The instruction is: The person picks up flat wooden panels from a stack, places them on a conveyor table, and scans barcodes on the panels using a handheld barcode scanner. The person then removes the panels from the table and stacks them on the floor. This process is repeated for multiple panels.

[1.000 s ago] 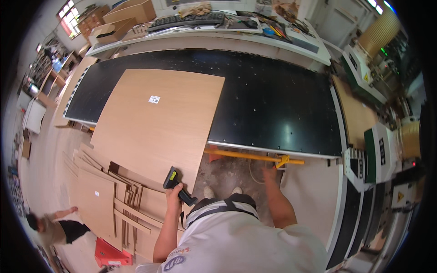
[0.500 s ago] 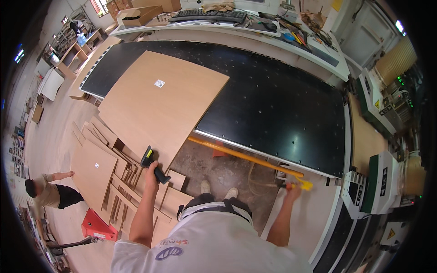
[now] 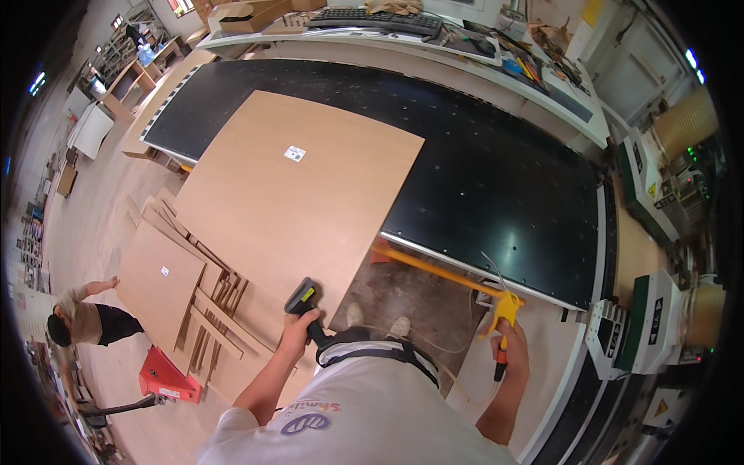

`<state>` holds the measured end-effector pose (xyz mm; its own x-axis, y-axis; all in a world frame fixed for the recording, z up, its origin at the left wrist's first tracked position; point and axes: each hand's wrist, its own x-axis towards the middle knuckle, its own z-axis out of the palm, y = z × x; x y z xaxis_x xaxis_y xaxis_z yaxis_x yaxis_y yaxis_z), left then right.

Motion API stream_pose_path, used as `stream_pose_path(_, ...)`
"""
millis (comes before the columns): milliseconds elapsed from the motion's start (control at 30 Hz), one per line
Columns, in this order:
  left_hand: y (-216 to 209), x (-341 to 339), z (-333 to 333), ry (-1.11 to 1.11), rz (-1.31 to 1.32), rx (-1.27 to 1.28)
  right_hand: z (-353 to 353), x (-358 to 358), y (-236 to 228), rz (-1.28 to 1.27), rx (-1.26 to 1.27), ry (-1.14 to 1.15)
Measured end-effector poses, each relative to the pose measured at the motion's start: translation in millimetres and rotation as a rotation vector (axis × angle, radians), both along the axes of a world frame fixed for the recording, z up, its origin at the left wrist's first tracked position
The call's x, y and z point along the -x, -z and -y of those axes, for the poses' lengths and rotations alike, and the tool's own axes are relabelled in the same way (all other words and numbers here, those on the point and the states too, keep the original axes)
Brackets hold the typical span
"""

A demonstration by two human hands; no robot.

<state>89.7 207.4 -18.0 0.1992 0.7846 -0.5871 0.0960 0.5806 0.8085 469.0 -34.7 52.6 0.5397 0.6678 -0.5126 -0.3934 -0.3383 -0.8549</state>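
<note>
My left hand is closed around the handle of a black handheld barcode scanner, held near the front edge of a large wooden panel. That panel lies partly on the black machine bed and overhangs its front edge; a small printed label is stuck on it. In my right hand is a yellow air blow gun, its thin metal nozzle pointing up toward the bed's front edge. A pale hose hangs from it.
An orange bar runs along the bed's front. Stacked boards and strips stand at the left, with a co-worker touching them and a red pallet jack nearby. Machine heads stand at the right. A keyboard sits behind.
The large panel has shifted right on the bed. My right hand has raised the blow gun so its nozzle points upward. The scanner has moved right and lower with my left hand.
</note>
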Motion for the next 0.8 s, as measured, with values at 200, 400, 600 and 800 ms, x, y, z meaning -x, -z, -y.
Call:
stream_pose_path(200,5.2,-33.4,-11.5,-0.077,0.012,-0.023,-96.3,30.3,-15.8,0.018,-0.139,-0.281)
stream_pose_path(400,20.9,-57.0,-37.5,-0.198,0.112,-0.11,-123.9,69.1,-11.1,0.005,-0.218,-0.517)
stream_pose_path(600,15.8,-77.5,-87.7,-0.311,0.21,-0.16,-105.3,94.1,7.4,-0.142,-0.243,-0.597)
stream_pose_path(800,47.1,-74.5,-160.0,-0.396,0.253,-0.385,-91.0,98.1,-2.7,-0.141,-0.217,-0.753)
